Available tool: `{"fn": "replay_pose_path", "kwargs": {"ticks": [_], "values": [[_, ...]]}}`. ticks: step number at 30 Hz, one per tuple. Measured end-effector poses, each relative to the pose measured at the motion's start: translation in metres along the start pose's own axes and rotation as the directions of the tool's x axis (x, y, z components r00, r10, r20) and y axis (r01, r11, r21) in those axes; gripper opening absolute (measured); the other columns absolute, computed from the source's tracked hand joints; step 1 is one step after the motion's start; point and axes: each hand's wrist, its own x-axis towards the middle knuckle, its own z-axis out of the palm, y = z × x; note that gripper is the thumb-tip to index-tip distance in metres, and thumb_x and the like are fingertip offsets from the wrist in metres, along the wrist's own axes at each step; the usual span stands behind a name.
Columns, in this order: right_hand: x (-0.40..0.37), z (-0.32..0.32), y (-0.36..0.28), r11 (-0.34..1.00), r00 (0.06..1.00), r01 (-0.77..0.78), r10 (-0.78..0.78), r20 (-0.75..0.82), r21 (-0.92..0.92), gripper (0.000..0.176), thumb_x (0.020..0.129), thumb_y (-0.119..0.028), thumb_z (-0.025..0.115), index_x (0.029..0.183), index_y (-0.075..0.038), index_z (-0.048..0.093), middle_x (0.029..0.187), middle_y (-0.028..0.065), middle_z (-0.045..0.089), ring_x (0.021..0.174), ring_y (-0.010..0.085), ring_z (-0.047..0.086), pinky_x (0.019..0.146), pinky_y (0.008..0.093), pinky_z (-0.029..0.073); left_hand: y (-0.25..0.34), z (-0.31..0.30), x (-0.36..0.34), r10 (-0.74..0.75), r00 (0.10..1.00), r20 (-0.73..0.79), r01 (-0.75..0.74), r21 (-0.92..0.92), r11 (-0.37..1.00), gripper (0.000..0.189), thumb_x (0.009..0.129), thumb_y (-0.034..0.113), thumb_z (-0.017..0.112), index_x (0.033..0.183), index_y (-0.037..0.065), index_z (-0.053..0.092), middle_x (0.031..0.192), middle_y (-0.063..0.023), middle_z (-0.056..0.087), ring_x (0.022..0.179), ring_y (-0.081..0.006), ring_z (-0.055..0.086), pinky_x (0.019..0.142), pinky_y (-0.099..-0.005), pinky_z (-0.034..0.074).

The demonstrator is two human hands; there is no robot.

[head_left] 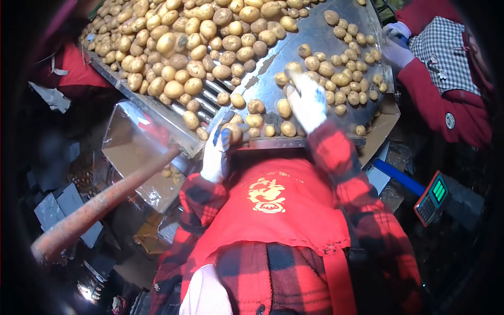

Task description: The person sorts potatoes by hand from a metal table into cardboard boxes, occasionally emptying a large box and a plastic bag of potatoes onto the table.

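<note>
Many potatoes [173, 47] lie heaped on a metal sorting table [273, 89] with slatted bars at its left part. My left hand [217, 149], in a white and blue glove, is at the table's front edge with its fingers curled round a brownish potato [231, 133]. Further right, my right hand [308, 102], also gloved, reaches over the metal sheet among loose potatoes [341, 79]; its fingers are blurred near a potato [293, 67], and I cannot make out whether they hold it. Several potatoes lie between my two hands.
A co-worker in a dark red top [436, 100] stands at the right, gloved hands by the table edge. Another person's red clothing [79, 68] shows at the left. Below are cardboard boxes [157, 184], a rusty pole [105, 205] and a scale display [431, 198].
</note>
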Motion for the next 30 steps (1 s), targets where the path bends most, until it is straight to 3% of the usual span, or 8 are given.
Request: {"fn": "replay_pose_path", "kwargs": {"ticks": [6, 12, 16, 18, 21, 24, 26, 30], "values": [[-0.050, 0.082, -0.013, 0.939, 0.959, 0.235, -0.181, 0.219, -0.250, 0.064, 0.093, -0.039, 0.060, 0.147, -0.008, 0.047, 0.150, 0.0191, 0.047, 0.144, 0.0369, 0.037, 0.122, 0.0584, 0.018, -0.001, -0.009, -0.035, -0.039, 0.998, -0.041, 0.037, -0.060, 0.998, 0.076, 0.102, 0.059, 0.047, 0.154, 0.004, 0.034, 0.113, -0.0135, 0.067, 0.099, -0.0234, 0.066, 0.087, -0.0405, 0.057], [-0.018, 0.011, 0.002, 0.928, 0.974, 0.221, -0.225, 0.021, -0.299, 0.032, 0.078, -0.005, 0.061, 0.109, -0.006, 0.070, 0.084, 0.0181, 0.069, 0.074, 0.0369, 0.067, 0.068, 0.0467, 0.053, -0.005, -0.028, -0.053, -0.085, 0.995, -0.053, 0.072, -0.210, 0.975, 0.074, 0.104, 0.060, 0.040, 0.152, 0.003, 0.036, 0.111, -0.0141, 0.068, 0.089, -0.0210, 0.067, 0.082, -0.0385, 0.058], [0.089, -0.009, 0.059, 0.625, 0.988, -0.011, -0.113, -0.105, -0.780, 0.053, 0.088, -0.036, 0.060, 0.137, -0.018, 0.058, 0.117, 0.0169, 0.070, 0.114, 0.0398, 0.063, 0.096, 0.0534, 0.047, 0.005, -0.013, -0.046, -0.104, 0.988, -0.111, 0.071, -0.263, 0.962, 0.073, 0.104, 0.062, 0.037, 0.151, 0.006, 0.037, 0.106, -0.0144, 0.069, 0.084, -0.0205, 0.067, 0.080, -0.0385, 0.058], [0.151, 0.010, 0.088, 0.729, 0.935, -0.263, 0.353, 0.018, -0.632, 0.049, 0.083, -0.035, 0.064, 0.130, -0.023, 0.063, 0.117, 0.0140, 0.071, 0.114, 0.0378, 0.063, 0.096, 0.0505, 0.048, 0.001, -0.018, -0.039, -0.032, 0.999, -0.039, 0.024, -0.202, 0.979, 0.076, 0.101, 0.067, 0.038, 0.151, 0.009, 0.037, 0.116, -0.0161, 0.068, 0.090, -0.0214, 0.067, 0.081, -0.0380, 0.057], [0.163, 0.025, 0.059, 0.744, 0.942, 0.054, 0.184, 0.281, -0.666, 0.041, 0.080, -0.029, 0.067, 0.120, -0.020, 0.069, 0.118, 0.0138, 0.070, 0.112, 0.0343, 0.065, 0.094, 0.0453, 0.051, 0.021, 0.001, -0.039, -0.054, 0.989, -0.136, 0.023, -0.220, 0.975, 0.076, 0.101, 0.067, 0.040, 0.152, 0.011, 0.036, 0.124, -0.0164, 0.065, 0.098, -0.0219, 0.067, 0.086, -0.0384, 0.056], [0.109, 0.031, 0.040, 0.916, 0.992, 0.096, -0.056, 0.112, -0.390, 0.042, 0.090, -0.029, 0.064, 0.130, -0.017, 0.066, 0.123, 0.0167, 0.068, 0.118, 0.0327, 0.063, 0.098, 0.0429, 0.049, 0.028, 0.000, -0.038, -0.109, 0.988, -0.110, 0.075, -0.274, 0.959, 0.074, 0.102, 0.065, 0.039, 0.154, 0.013, 0.035, 0.131, -0.0155, 0.061, 0.110, -0.0224, 0.064, 0.095, -0.0386, 0.052], [0.072, 0.033, 0.031, 0.957, 0.993, -0.113, 0.099, 0.063, 0.266, 0.047, 0.095, -0.032, 0.065, 0.137, -0.012, 0.062, 0.123, 0.0156, 0.068, 0.111, 0.0284, 0.064, 0.097, 0.0388, 0.048, 0.031, -0.002, -0.041, -0.082, 0.997, 0.004, 0.072, -0.526, 0.848, 0.069, 0.104, 0.054, 0.047, 0.156, 0.012, 0.031, 0.137, -0.0149, 0.057, 0.119, -0.0226, 0.060, 0.103, -0.0389, 0.048], [-0.013, 0.005, -0.034, 0.239, 0.830, -0.522, 0.365, 0.422, 0.819, 0.044, 0.104, -0.034, 0.058, 0.141, -0.011, 0.055, 0.116, 0.0042, 0.065, 0.102, 0.0179, 0.063, 0.083, 0.0352, 0.057, 0.010, -0.012, -0.034, 0.291, 0.954, -0.065, -0.271, 0.221, 0.937, 0.082, 0.086, 0.009, 0.069, 0.158, 0.005, 0.029, 0.137, -0.0156, 0.055, 0.128, -0.0224, 0.052, 0.108, -0.0360, 0.044]]}}
